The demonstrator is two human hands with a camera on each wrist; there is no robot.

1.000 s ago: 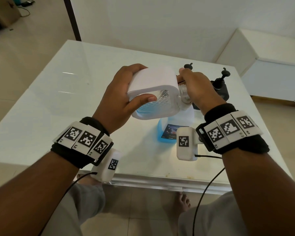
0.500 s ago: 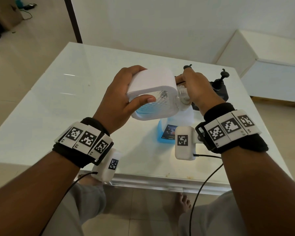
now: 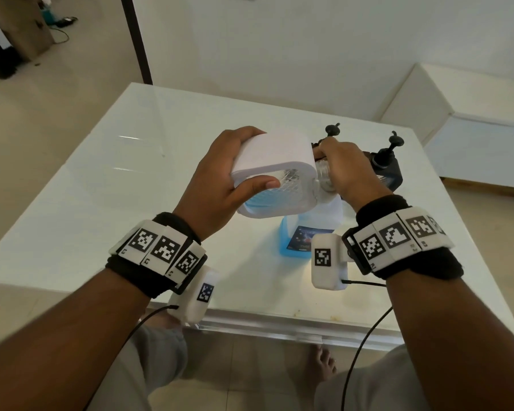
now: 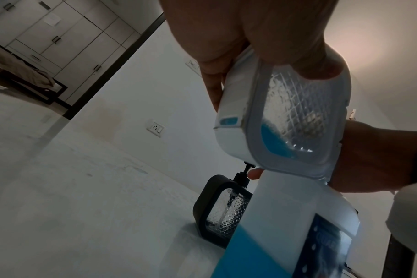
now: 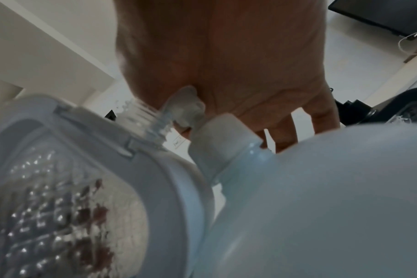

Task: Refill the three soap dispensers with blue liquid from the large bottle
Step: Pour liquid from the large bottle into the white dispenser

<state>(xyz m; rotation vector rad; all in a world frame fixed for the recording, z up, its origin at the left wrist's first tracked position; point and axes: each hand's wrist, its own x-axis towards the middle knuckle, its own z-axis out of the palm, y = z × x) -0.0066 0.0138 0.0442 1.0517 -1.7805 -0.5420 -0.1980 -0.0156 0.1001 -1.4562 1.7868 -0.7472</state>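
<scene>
My left hand point(image 3: 220, 185) grips a white soap dispenser point(image 3: 273, 155) tipped on its side above the table, a little blue liquid pooled in its clear window point(image 4: 276, 144). My right hand point(image 3: 344, 167) is curled round the white pump top point(image 5: 186, 105) at the dispenser's neck; the clear threaded neck point(image 5: 145, 116) shows bare beside it. Directly below stands the large bottle point(image 3: 297, 241), capped white point(image 5: 224, 135) and part full of blue liquid. Two dark dispensers point(image 3: 389, 170) stand just behind my right hand; only the pump point(image 3: 333, 130) of one shows.
The white glossy table point(image 3: 101, 203) stretches out to the left and back. Its front edge lies close under my wrists. A white low cabinet point(image 3: 472, 137) stands to the right, off the table, and a wall runs behind.
My right hand has shifted slightly at the dispenser's neck. The left hand keeps the dispenser tipped in about the same place.
</scene>
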